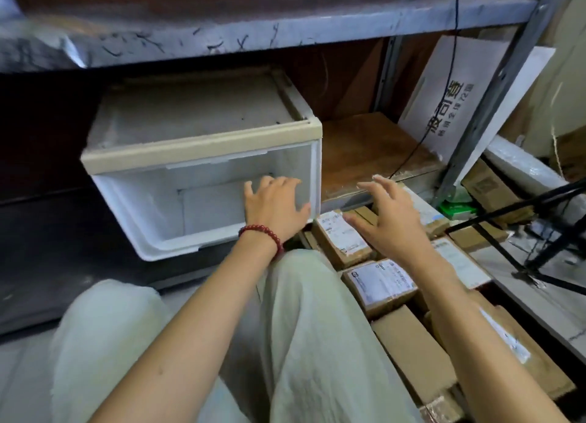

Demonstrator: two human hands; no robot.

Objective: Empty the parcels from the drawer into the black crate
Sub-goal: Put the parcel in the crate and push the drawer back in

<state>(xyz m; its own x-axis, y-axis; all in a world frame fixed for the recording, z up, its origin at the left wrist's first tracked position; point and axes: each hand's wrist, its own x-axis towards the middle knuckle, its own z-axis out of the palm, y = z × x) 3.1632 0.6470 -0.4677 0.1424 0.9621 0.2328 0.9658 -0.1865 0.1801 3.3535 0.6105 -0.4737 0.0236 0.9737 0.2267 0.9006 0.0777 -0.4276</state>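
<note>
Now one drawer [177,207], two open hands [276,205]

white plastic drawer [165,219], smooth and a bit see-through, with a cream plastic frame [203,147] on top. brown cardboard parcels [345,242], matt, with white paper labels [380,280] and shiny tape; grey painted metal shelf [285,26], scratched and dull, above a brown wooden board [371,150]. soft pale green cloth trousers [304,327], creased, and a bracelet [263,235] of glossy dark red beads.
</note>
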